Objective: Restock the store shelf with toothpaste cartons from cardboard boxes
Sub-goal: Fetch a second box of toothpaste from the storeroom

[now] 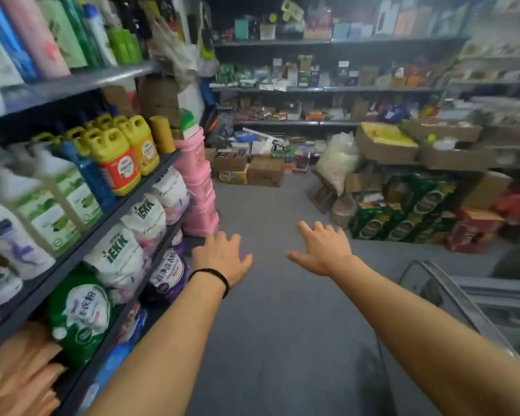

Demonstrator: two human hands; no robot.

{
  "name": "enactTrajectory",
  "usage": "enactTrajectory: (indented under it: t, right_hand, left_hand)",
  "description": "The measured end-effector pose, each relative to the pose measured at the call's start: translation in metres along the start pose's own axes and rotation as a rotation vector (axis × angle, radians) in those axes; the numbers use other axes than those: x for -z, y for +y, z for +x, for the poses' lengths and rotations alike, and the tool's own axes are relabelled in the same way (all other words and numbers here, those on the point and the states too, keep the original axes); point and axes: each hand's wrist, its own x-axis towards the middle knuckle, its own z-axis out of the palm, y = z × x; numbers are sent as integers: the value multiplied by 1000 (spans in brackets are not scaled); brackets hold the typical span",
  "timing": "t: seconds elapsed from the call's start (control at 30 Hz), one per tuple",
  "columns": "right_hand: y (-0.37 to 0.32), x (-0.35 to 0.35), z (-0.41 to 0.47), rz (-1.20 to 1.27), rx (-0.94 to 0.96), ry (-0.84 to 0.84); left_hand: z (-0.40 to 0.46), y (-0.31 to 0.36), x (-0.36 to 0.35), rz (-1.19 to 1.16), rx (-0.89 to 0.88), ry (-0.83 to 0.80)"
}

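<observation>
Both my arms reach forward over the grey aisle floor. My left hand (221,256), with a black band on its wrist, is spread and holds nothing. My right hand (321,248) is also spread and empty. Cardboard boxes (264,171) sit on the floor at the far end of the aisle, well beyond both hands, below the back shelf (324,89) stocked with small cartons. I cannot make out toothpaste cartons by their print; the far shelves are blurred.
A dark shelf unit (108,217) on my left holds detergent bottles and bags. Stacked pink buckets (197,187) stand at its end. On the right are green beverage cases (403,211), a white sack (338,159) and a metal frame (451,295).
</observation>
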Motion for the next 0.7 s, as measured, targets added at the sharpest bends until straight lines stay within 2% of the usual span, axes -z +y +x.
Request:
enactTrajectory:
  t: [0.2, 0.33, 0.5, 0.7]
  right_hand:
    - [67, 0, 114, -16, -80, -10]
    - [95, -19, 200, -43, -97, -8]
    - [125, -32, 344, -67, -122, -14]
    - [152, -24, 515, -72, -149, -41]
  left_hand:
    - [145, 33, 10, 25, -58, 2]
    - [250, 43, -8, 57, -90, 2]
    - [402, 51, -26, 53, -124, -45]
    - [581, 45, -8, 30, -138, -50]
